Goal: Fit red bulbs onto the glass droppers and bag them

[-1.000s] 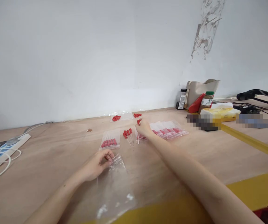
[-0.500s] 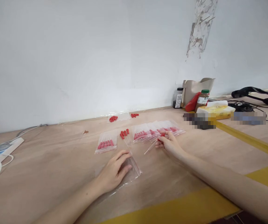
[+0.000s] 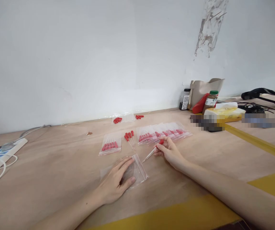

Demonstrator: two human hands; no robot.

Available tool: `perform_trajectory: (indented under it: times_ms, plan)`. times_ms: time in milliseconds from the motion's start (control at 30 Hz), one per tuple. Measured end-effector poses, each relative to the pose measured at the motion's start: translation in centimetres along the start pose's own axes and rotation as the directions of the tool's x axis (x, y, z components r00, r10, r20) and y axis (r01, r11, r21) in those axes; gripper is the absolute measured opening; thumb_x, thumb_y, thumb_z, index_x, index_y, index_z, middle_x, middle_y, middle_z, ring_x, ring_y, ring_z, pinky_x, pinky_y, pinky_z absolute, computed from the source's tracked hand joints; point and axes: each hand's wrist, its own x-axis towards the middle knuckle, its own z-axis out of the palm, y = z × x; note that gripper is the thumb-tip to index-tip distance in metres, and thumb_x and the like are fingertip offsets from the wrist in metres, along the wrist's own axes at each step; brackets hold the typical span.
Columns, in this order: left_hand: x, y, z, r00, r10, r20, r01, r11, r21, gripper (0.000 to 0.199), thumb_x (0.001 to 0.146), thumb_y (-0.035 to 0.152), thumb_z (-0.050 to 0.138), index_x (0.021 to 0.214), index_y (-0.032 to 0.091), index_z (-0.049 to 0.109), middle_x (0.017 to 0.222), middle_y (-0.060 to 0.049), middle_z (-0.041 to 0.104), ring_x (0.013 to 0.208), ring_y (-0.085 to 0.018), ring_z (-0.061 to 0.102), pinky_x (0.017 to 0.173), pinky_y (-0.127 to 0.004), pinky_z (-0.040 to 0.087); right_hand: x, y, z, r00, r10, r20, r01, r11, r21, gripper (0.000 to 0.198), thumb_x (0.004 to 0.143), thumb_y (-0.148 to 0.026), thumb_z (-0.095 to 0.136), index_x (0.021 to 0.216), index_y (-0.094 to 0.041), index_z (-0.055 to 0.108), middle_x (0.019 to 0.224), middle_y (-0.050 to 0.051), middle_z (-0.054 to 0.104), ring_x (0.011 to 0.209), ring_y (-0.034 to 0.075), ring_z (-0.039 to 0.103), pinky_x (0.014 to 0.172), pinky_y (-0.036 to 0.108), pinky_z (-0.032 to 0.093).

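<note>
My right hand (image 3: 169, 153) pinches a glass dropper (image 3: 149, 155) by its red rubber bulb, its clear tip pointing down and left beside the mouth of a clear zip bag (image 3: 141, 171). Stretched out flat, my left hand (image 3: 118, 180) rests on that bag and presses it to the table. Behind the bag, several loose droppers (image 3: 129, 136) with red bulbs lie fanned together. To their left is a zip bag of droppers (image 3: 110, 145), and to their right a row of overlapping filled bags (image 3: 163, 133).
Red bulbs lie in two small groups, left bulbs (image 3: 117, 120) and right bulbs (image 3: 139, 117), near the wall. A power strip (image 3: 15, 151) with cables sits far left. At the right stand a jar (image 3: 210, 102), a dark bottle (image 3: 184, 99), a beige holder (image 3: 199, 92) and a tissue pack (image 3: 225, 113).
My right hand has moved left and slightly down with the dropper, bringing its tip close to the bag's mouth. My left hand still lies on the bag. The view has shifted a little.
</note>
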Motion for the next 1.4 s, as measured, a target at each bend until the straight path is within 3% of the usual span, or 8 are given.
perform_trajectory:
  times_ms: [400,767,867,1000,1200,1400]
  plan:
    - [2.2,1.1,0.9,0.998,0.052,-0.031,-0.053,0.997,-0.049,0.05,0.085,0.04,0.042,0.131,0.024,0.031,0.135,-0.004,0.036,0.123,-0.023,0.032,0.101,-0.04,0.03,-0.2,-0.4,-1.4,0.993,-0.054,-0.103,0.045,0.995,-0.089,0.037,0.067,-0.032,0.06,0.093,-0.022,0.036,0.063,-0.007,0.051,0.056,0.01,0.055,0.054,0.026,0.05]
    - [3.1,1.8,1.1,0.99,0.082,-0.113,-0.093,0.991,-0.091,0.038,0.085,0.037,0.044,0.118,0.02,0.044,0.118,-0.006,0.051,0.106,-0.021,0.048,0.09,-0.036,0.039,-1.1,-0.2,-1.5,0.994,0.09,0.068,-0.087,0.995,-0.04,0.043,0.061,-0.035,0.068,0.087,-0.022,0.037,0.067,-0.006,0.053,0.057,0.009,0.056,0.058,0.028,0.049]
    - [3.2,2.0,1.0,0.988,0.087,-0.126,-0.101,0.989,-0.104,0.035,0.085,0.036,0.044,0.116,0.021,0.046,0.115,-0.005,0.053,0.102,-0.02,0.05,0.087,-0.034,0.041,-1.1,-0.6,-2.0,0.956,0.184,0.23,-0.142,0.972,-0.186,0.04,0.058,-0.035,0.071,0.08,-0.018,0.043,0.065,-0.004,0.055,0.054,0.008,0.054,0.054,0.024,0.046]
    - [3.2,2.4,1.1,0.988,0.092,-0.122,-0.107,0.987,-0.119,0.032,0.085,0.037,0.044,0.113,0.021,0.047,0.112,-0.004,0.054,0.098,-0.019,0.052,0.084,-0.032,0.041,-0.9,-1.2,-2.2,0.887,0.221,0.406,-0.049,0.918,-0.394,0.031,0.055,-0.033,0.073,0.069,-0.013,0.052,0.055,-0.004,0.055,0.049,0.006,0.048,0.047,0.019,0.038]
    - [3.2,3.1,1.5,0.985,0.126,-0.116,-0.14,0.982,-0.123,0.031,0.085,0.035,0.044,0.113,0.023,0.047,0.107,-0.004,0.057,0.093,-0.019,0.053,0.079,-0.031,0.041,-1.0,-1.2,-1.8,0.834,0.215,0.508,0.032,0.901,-0.433,0.026,0.058,-0.03,0.071,0.074,-0.013,0.062,0.067,0.0,0.062,0.059,0.009,0.054,0.058,0.022,0.042]
    - [3.3,3.5,1.5,0.983,0.155,-0.102,-0.167,0.979,-0.117,0.03,0.084,0.032,0.045,0.113,0.024,0.046,0.106,-0.003,0.057,0.092,-0.018,0.053,0.078,-0.03,0.041,-1.4,-1.6,-1.1,0.73,0.243,0.639,0.149,0.856,-0.496,0.029,0.073,-0.04,0.056,0.074,-0.013,0.066,0.063,-0.001,0.059,0.055,0.008,0.049,0.054,0.02,0.039]
